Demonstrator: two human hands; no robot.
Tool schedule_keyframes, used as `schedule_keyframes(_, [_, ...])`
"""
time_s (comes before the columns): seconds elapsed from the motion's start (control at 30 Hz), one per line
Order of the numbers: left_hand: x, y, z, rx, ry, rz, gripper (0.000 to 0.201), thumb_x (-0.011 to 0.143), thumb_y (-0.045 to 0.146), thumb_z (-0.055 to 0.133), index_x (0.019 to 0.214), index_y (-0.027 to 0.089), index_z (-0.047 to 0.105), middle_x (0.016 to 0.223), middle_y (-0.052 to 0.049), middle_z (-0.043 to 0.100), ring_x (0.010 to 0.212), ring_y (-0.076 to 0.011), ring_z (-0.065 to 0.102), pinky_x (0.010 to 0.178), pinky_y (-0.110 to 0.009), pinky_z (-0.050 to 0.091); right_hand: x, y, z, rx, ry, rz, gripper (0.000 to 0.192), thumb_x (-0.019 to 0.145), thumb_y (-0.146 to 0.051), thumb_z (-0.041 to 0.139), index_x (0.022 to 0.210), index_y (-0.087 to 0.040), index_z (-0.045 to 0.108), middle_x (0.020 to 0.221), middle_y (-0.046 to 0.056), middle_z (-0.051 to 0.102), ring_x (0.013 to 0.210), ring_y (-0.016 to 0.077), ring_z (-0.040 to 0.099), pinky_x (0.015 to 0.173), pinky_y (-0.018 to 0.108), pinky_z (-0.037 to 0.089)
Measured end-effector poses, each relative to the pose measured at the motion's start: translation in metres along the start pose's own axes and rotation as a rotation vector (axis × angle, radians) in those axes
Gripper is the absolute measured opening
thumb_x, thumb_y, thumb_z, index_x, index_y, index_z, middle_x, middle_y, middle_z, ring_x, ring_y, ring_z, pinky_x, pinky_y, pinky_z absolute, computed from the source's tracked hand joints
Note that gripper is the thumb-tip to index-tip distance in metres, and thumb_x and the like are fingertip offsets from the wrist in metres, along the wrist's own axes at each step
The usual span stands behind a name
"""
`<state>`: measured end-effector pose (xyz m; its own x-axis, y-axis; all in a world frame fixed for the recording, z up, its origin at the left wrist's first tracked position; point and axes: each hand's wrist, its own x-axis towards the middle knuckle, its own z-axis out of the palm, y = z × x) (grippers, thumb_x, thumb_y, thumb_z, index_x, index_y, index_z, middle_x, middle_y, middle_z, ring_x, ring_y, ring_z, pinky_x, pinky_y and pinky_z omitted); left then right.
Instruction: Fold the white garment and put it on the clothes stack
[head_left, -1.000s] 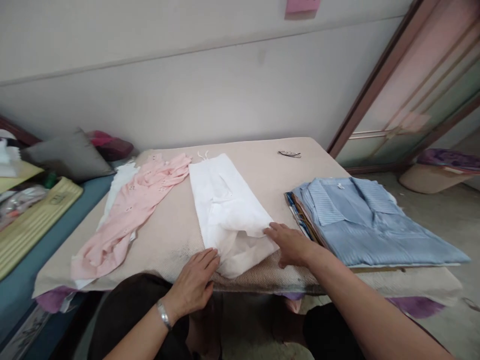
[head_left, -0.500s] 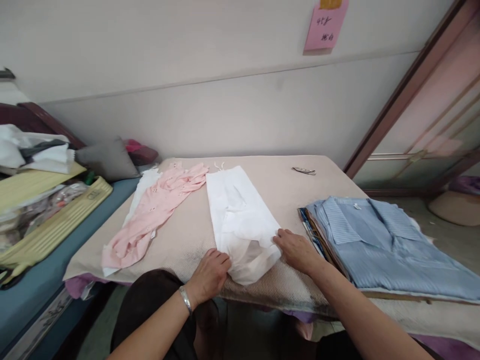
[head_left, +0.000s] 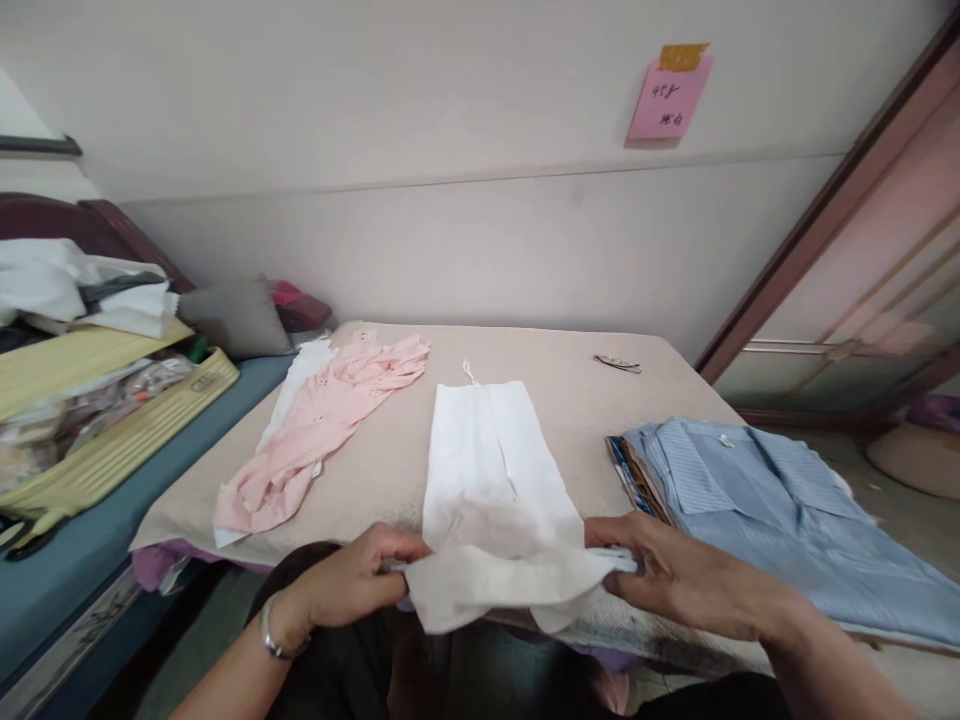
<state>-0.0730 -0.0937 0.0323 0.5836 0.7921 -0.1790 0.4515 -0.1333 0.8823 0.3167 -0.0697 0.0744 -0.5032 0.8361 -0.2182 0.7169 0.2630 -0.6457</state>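
Your left hand [head_left: 360,575] and right hand [head_left: 667,575] grip the long white cloth garment [head_left: 487,430] by opposite sides of its near end, probably for even tension, at the front edge of the beige fabric-covered surface [head_left: 555,360].

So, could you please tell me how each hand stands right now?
Left hand: closed, holding the left side of the white cloth's near end.
Right hand: closed, holding the right side of that end.

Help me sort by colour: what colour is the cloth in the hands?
The cloth is white, seen best in the head view.
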Motion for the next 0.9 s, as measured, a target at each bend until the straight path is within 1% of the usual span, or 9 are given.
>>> schedule_keyframes(0.1, [0.039, -0.016, -0.033, -0.441, 0.195, -0.047, 0.022, 0.082, 0.024, 0.064, 0.100, 0.017, 0.074, 0.098, -0.005, 0.073, 0.096, -0.0230, 0.066, 0.082, -0.029, 0.051, 0.038, 0.001, -0.028, 0.367, -0.137, -0.047, 0.026, 0.082, -0.040, 0.064, 0.099, -0.021, 0.071, 0.096, 0.005, 0.072, 0.088, 0.0232, 0.064, 0.075, 0.029, 0.049])
schedule_keyframes(0.23, [0.132, -0.049, -0.066, -0.839, 0.521, -0.017, 0.020, 0.079, 0.033, 0.075, 0.085, 0.015, 0.068, 0.085, -0.006, 0.071, 0.077, -0.0158, 0.065, 0.070, -0.023, 0.050, 0.141, 0.035, -0.040, 0.804, 0.114, 0.033, 0.037, 0.077, -0.048, 0.075, 0.095, -0.017, 0.066, 0.093, 0.008, 0.072, 0.089, 0.0241, 0.067, 0.079, 0.032, 0.052])
schedule_keyframes(0.3, [0.170, -0.066, -0.071, -0.940, 0.610, -0.116, 0.029, 0.084, 0.043, 0.071, 0.084, 0.015, 0.066, 0.080, -0.006, 0.071, 0.073, -0.0154, 0.065, 0.071, -0.025, 0.052, 0.185, 0.056, -0.029, 1.002, 0.260, 0.138, 0.043, 0.084, -0.059, 0.065, 0.094, -0.017, 0.064, 0.092, 0.011, 0.073, 0.091, 0.0258, 0.069, 0.081, 0.035, 0.055])
schedule_keyframes(0.37, [0.194, -0.085, -0.069, -0.951, 0.627, -0.229, 0.035, 0.085, 0.049, 0.068, 0.085, 0.015, 0.065, 0.076, -0.007, 0.070, 0.070, -0.0165, 0.065, 0.070, -0.028, 0.053, 0.212, 0.075, -0.011, 1.096, 0.273, 0.285, 0.049, 0.091, -0.065, 0.054, 0.094, -0.017, 0.063, 0.092, 0.014, 0.073, 0.093, 0.0270, 0.070, 0.082, 0.036, 0.057])
schedule_keyframes(0.47, [0.210, -0.109, -0.061, -0.899, 0.633, -0.282, 0.037, 0.078, 0.048, 0.076, 0.087, 0.013, 0.065, 0.074, -0.007, 0.070, 0.066, -0.0180, 0.064, 0.063, -0.029, 0.051, 0.225, 0.093, 0.014, 1.030, 0.234, 0.440, 0.040, 0.091, -0.054, 0.060, 0.098, -0.014, 0.063, 0.095, 0.017, 0.074, 0.090, 0.0276, 0.072, 0.078, 0.037, 0.058])
schedule_keyframes(0.6, [0.221, -0.122, -0.057, -0.808, 0.698, -0.271, 0.035, 0.071, 0.040, 0.081, 0.087, 0.014, 0.064, 0.074, -0.005, 0.070, 0.063, -0.0165, 0.061, 0.059, -0.027, 0.046, 0.226, 0.097, 0.028, 0.901, 0.301, 0.482, 0.032, 0.081, -0.035, 0.072, 0.103, -0.014, 0.063, 0.098, 0.016, 0.074, 0.084, 0.0269, 0.071, 0.070, 0.035, 0.056])
schedule_keyframes(0.77, [0.232, -0.117, -0.062, -0.744, 0.713, -0.179, 0.033, 0.071, 0.032, 0.077, 0.096, 0.015, 0.066, 0.078, -0.002, 0.070, 0.066, -0.0149, 0.060, 0.059, -0.023, 0.043, 0.231, 0.099, 0.040, 0.855, 0.405, 0.333, 0.040, 0.072, -0.025, 0.064, 0.110, -0.016, 0.060, 0.093, 0.008, 0.073, 0.076, 0.0230, 0.067, 0.065, 0.031, 0.052])
schedule_keyframes(0.83, [0.232, -0.115, -0.064, -0.744, 0.662, -0.087, 0.039, 0.075, 0.036, 0.075, 0.107, 0.016, 0.066, 0.092, -0.005, 0.073, 0.077, -0.0170, 0.064, 0.066, -0.024, 0.047, 0.229, 0.105, 0.046, 0.747, 0.492, 0.242, 0.038, 0.074, -0.028, 0.060, 0.111, -0.018, 0.060, 0.094, 0.005, 0.072, 0.077, 0.0214, 0.065, 0.066, 0.030, 0.050])
schedule_keyframes(0.9, [0.231, -0.116, -0.065, -0.720, 0.622, -0.029, 0.046, 0.078, 0.041, 0.073, 0.116, 0.016, 0.065, 0.105, -0.008, 0.073, 0.088, -0.0195, 0.065, 0.073, -0.026, 0.049, 0.226, 0.113, 0.054, 0.552, 0.557, 0.256, 0.030, 0.077, -0.033, 0.057, 0.103, -0.019, 0.060, 0.089, 0.004, 0.070, 0.077, 0.0210, 0.062, 0.066, 0.029, 0.047])
